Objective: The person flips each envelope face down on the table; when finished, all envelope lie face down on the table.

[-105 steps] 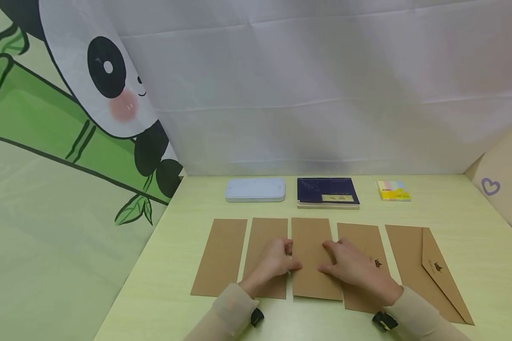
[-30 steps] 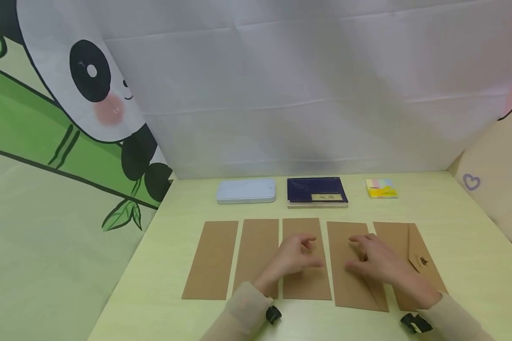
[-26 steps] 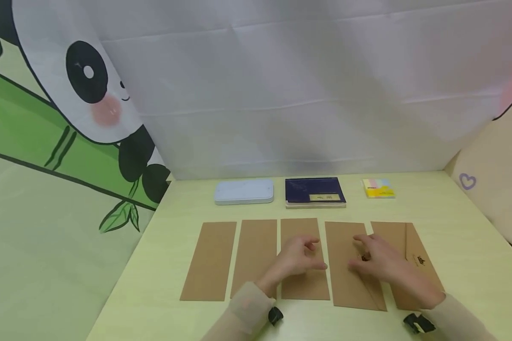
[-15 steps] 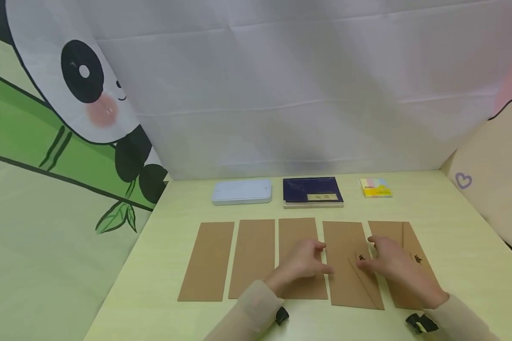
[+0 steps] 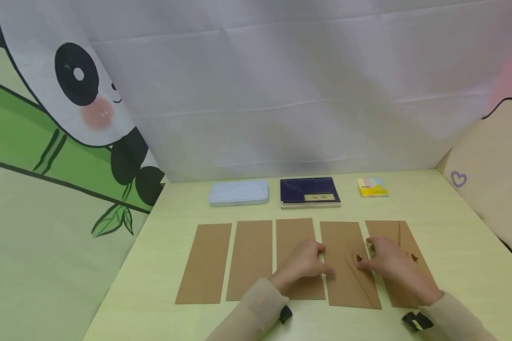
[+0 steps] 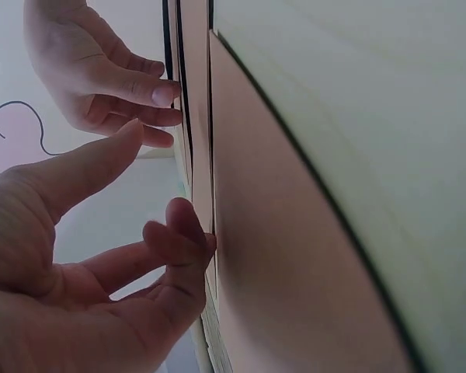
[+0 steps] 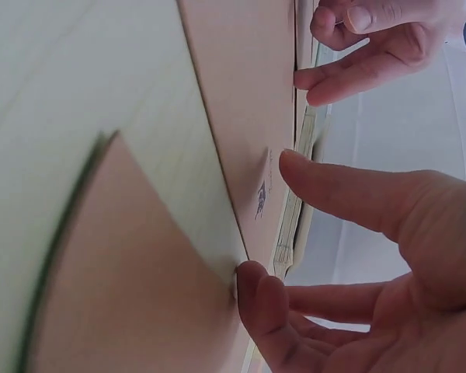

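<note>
Both hands (image 5: 303, 263) (image 5: 390, 260) farther right — brown envelope (image 5: 351, 284) flat, seemingly crown-printed.

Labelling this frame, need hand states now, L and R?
Left hand: open, at left edge of the fourth envelope from the left, gripping nothing.
Right hand: open, at that envelope's right edge, gripping nothing.

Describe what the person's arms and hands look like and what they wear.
The left hand and right hand are bare, without gloves. The arms wear plain beige fabric sleeves: a long left sleeve and a matching right sleeve. A small black angular piece shows by the left cuff, a larger black angular piece by the right; what they are is unclear.
</note>
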The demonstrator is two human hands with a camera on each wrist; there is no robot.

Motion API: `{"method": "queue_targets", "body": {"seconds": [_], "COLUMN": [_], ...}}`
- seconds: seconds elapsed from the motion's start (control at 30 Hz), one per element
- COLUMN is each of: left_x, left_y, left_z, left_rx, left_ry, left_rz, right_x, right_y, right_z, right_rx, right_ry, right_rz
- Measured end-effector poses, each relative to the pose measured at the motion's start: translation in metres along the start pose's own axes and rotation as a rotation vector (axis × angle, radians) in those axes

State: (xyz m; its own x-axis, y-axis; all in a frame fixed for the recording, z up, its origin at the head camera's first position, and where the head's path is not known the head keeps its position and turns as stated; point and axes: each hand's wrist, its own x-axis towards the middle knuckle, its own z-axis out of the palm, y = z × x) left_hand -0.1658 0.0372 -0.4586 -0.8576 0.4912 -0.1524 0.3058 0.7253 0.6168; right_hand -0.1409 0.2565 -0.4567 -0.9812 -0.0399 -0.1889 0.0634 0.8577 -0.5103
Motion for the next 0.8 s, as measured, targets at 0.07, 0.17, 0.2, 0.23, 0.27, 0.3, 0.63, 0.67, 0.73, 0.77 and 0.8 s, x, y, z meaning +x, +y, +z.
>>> {"method": "queue_targets", "body": {"seconds": [0.07, 0.17, 0.2, 0.23, 0.27, 0.3, 0.63, 0.67, 0.73, 0.77, 0.8], "left_x": [0.0003, 0.001, 0.0012, 0.0014, 0.0016, 0.0018, 0.0024, 0.0023, 0.0024, 0.0024, 0.0025], "left_y": [0.0002, 0.0003, 0.0004, 0.0004, 0.0004, 0.0004, 0.0002, -0.0001, -0.0002, 0.0001, 0.0005], "left_z": [0.0002, 0.0009, 0.0011, 0.0013, 0.0016, 0.0017, 0.0016, 0.0016, 0.0016, 0.0014, 0.0012], "left_rx": [-0.026, -0.078, -0.092, -0.105, -0.114, -0.117, -0.141, -0.142, -0.139, -0.137, -0.129], "left_ry": [0.003, 0.02, 0.026, 0.029, 0.032, 0.033, 0.039, 0.039, 0.04, 0.039, 0.037], "left_rz": [-0.009, -0.02, -0.026, -0.027, -0.03, -0.033, -0.061, -0.056, -0.046, -0.042, -0.037], "right_x": [0.0008, 0.0016, 0.0018, 0.002, 0.0021, 0.0022, 0.004, 0.0044, 0.0046, 0.0047, 0.0047], "right_y": [-0.0006, -0.002, -0.0022, -0.0024, -0.0025, -0.0025, -0.0009, -0.0007, -0.0003, 0.0, 0.0003], "right_z": [-0.0009, -0.0035, -0.0043, -0.005, -0.0056, -0.006, -0.0061, -0.0061, -0.0066, -0.0068, -0.007], "right_rx": [0.028, 0.083, 0.095, 0.108, 0.12, 0.13, 0.155, 0.155, 0.151, 0.149, 0.15], "right_ry": [0.0, -0.002, -0.003, -0.004, -0.006, -0.009, -0.013, -0.012, -0.007, -0.006, -0.004], "right_rz": [0.019, 0.049, 0.054, 0.059, 0.062, 0.064, 0.067, 0.068, 0.068, 0.066, 0.065]}}
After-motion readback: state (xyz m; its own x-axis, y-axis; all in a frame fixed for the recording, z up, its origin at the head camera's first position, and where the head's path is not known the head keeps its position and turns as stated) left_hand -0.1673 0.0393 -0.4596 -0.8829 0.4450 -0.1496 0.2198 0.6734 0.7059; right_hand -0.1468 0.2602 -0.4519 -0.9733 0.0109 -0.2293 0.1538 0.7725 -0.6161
